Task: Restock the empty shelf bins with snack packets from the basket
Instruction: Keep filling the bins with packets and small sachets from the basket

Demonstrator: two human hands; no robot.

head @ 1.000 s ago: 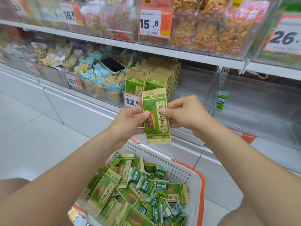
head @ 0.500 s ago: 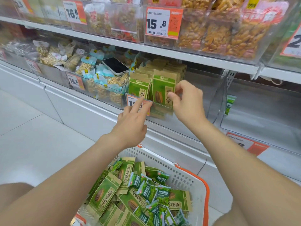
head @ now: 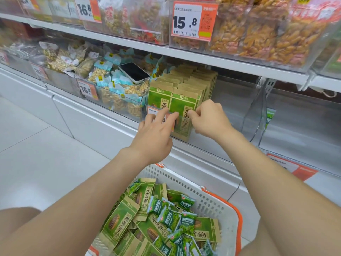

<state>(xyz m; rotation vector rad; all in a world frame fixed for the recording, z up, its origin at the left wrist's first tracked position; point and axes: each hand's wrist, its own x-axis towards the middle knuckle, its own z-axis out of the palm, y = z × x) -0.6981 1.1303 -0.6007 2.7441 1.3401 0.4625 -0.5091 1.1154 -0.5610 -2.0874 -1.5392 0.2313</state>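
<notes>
1. L hand (head: pixel 153 133) & R hand (head: pixel 210 121) were bare, no. 2 the same
2. L forearm (head: pixel 83 200) & R forearm (head: pixel 276 182) were bare to frame edge
3. L leg (head: pixel 16 218) & R leg (head: pixel 254 251) showed bare at bottom corners
</notes>
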